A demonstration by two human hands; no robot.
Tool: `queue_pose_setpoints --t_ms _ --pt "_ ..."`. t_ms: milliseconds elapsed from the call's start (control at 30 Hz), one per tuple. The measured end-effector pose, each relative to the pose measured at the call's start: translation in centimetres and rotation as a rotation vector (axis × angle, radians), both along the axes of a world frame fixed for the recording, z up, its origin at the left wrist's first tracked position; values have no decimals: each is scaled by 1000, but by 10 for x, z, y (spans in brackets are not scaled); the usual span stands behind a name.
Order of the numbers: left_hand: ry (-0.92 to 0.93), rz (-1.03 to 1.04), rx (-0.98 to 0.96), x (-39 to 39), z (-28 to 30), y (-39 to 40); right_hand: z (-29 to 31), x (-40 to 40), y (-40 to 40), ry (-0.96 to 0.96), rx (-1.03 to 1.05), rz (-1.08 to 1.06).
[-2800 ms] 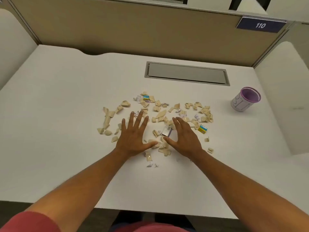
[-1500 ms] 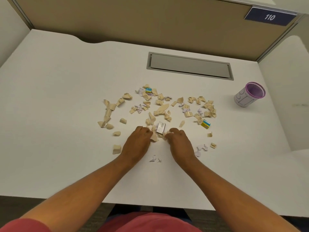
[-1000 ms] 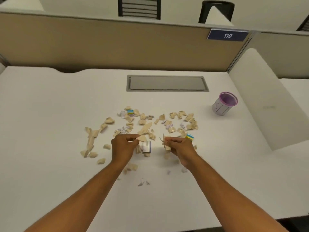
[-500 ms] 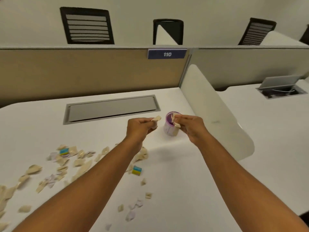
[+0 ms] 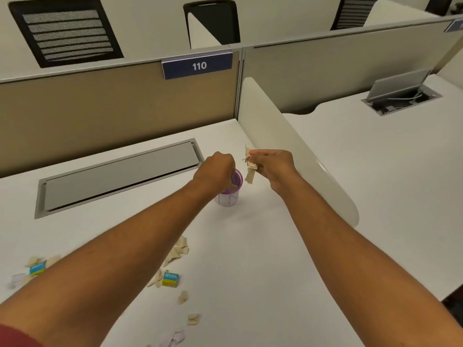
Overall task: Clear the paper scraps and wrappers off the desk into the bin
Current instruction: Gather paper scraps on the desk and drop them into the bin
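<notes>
Our left hand (image 5: 216,171) hangs over the mouth of the small purple bin (image 5: 229,191), fingers curled downward; whether it holds anything we cannot tell. Our right hand (image 5: 274,165), just right of the bin, pinches tan paper scraps (image 5: 250,169). More scraps (image 5: 179,250) and a blue-yellow wrapper (image 5: 170,279) lie on the desk (image 5: 250,259), nearer us than the bin.

My white desk (image 5: 250,246) carries a closed grey cable hatch (image 5: 117,176) and meets a tan partition (image 5: 112,108) tagged by sign 110 (image 5: 198,65), a white side divider (image 5: 288,151), a neighbouring desk (image 5: 388,159), and black mesh chairs (image 5: 65,31) beyond.
</notes>
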State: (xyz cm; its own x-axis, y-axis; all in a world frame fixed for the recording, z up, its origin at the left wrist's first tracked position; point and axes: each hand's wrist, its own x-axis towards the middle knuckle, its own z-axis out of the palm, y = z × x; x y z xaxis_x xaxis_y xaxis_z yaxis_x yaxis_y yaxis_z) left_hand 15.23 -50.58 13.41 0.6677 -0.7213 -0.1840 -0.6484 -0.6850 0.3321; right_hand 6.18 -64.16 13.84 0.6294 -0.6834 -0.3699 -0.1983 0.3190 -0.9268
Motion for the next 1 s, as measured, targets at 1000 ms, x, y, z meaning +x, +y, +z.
queue_pose_setpoints --t_ms 1000 --pt "351 665 -629 -88 -87 189 9 56 38 590 -1201 906"
